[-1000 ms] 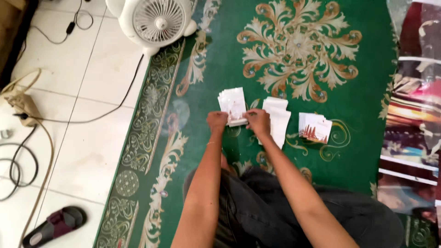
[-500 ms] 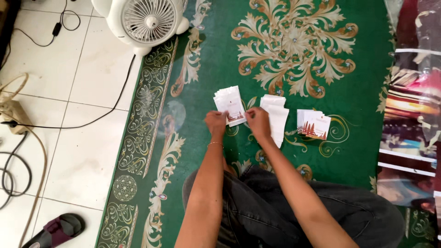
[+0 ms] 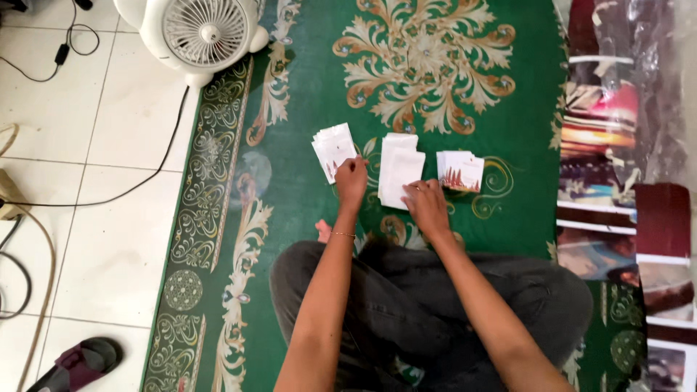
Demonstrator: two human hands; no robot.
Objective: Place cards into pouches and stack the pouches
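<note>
On the green carpet (image 3: 305, 218) with its gold scrollwork, just ahead of the person's crossed legs, lie three small stacks of white cards in a row. At the middle sits the plain white stack (image 3: 399, 168), its cards slightly fanned and blank on top. The right hand (image 3: 427, 207) rests at that stack's five o'clock corner, fingers spread and pressing on the lower edge of the cards; whether it pinches a card or only lies flat on them cannot be told. To the nine o'clock side of the middle stack lies the left stack (image 3: 332, 149), tilted a little, with a tiny dark mark on its top card. The left hand (image 3: 351, 181) touches this stack's lower right corner, its fingers curled at the card edge, thumb side toward the middle stack; it seems to nip the corner, though the grasp itself is hidden by the knuckles. At three o'clock from the middle stack, just beside it but apart from both hands, is the printed stack (image 3: 460, 171), whose top card bears a reddish-brown picture along its lower edge.

Farther out, at twelve o'clock, the carpet's large cream and gold medallion (image 3: 425, 69) spreads. At eleven o'clock a white electric fan (image 3: 200, 33) stands on the carpet's edge, its dark cord (image 3: 156, 170) trailing across the pale floor tiles (image 3: 87, 218). At three o'clock, glossy printed sheets (image 3: 624, 167) in red and white lie overlapped. At seven o'clock, a dark sandal (image 3: 76, 363) lies on the tiles.
</note>
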